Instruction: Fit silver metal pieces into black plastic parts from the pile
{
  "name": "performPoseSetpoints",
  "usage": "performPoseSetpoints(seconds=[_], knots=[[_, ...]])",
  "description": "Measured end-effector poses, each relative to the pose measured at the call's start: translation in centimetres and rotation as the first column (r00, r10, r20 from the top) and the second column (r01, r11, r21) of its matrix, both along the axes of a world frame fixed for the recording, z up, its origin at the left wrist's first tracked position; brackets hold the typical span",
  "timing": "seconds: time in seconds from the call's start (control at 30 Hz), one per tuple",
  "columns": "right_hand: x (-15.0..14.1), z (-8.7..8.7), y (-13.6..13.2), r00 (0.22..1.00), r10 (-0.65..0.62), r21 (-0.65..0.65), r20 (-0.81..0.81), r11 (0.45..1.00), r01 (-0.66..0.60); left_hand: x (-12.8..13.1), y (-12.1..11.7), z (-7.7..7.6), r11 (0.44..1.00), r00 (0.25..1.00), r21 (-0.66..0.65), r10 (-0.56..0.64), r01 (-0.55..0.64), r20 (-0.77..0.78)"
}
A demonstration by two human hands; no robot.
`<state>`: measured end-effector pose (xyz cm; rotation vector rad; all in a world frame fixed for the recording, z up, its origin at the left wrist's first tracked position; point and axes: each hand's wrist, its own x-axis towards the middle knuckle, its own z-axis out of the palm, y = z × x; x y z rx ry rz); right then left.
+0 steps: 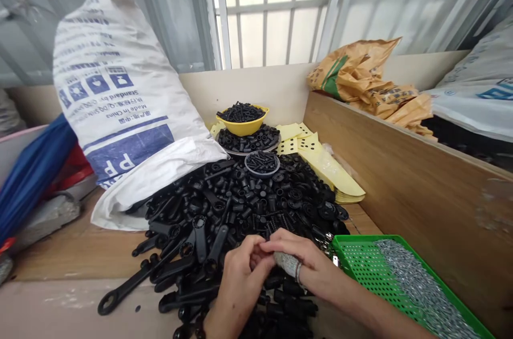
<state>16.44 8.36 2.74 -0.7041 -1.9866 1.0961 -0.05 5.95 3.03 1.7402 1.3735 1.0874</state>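
My left hand (243,277) and my right hand (298,259) meet at the fingertips, low over a large heap of black plastic parts (244,200). The fingers of both are pinched together, and whatever lies between them is hidden. A pale wrapping (286,261) covers part of a digit on my right hand. Around my hands lie black crank-like arms (218,243), short caps, discs and screw-like pieces. One long black handle with a ring end (124,288) sticks out at the heap's left front.
A white woven sack (120,82) leans at the left, its mouth on the heap. Behind stand a yellow bowl (242,128) and a small clear bowl (262,165) of black pieces. At right are a green basket (352,259) of metal pins, yellow cards (332,173) and a wooden partition (417,173).
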Motion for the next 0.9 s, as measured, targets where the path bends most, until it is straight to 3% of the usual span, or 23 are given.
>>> performPoseSetpoints(seconds=[0.13, 0.23, 0.37, 0.6, 0.9], knots=[[0.2, 0.3, -0.3, 0.994, -0.017, 0.005, 0.108, 1.0, 0.016, 0.0, -0.2, 0.1, 0.999, 0.999, -0.035, -0.023, 0.024, 0.034], [0.6, 0.6, -0.3, 0.996, -0.034, -0.016, 0.081, 0.999, 0.035, -0.1, -0.2, -0.1, 0.996, 0.998, -0.089, -0.019, 0.024, 0.054], [1.5, 1.3, -0.2, 0.975, -0.177, 0.018, 0.135, 0.984, 0.176, -0.2, -0.3, -0.3, 0.99, 0.997, -0.14, -0.005, 0.016, 0.077], [2.0, 1.6, -1.4, 0.846, -0.137, 0.155, 0.515, 0.986, 0.065, -0.4, -1.2, 0.1, 0.992, 0.978, -0.063, -0.12, 0.111, -0.169], [1.8, 0.7, -2.1, 0.777, -0.12, 0.159, 0.618, 0.987, 0.026, -0.8, -1.3, -0.2, 0.961, 0.869, 0.012, -0.245, 0.277, -0.431]])
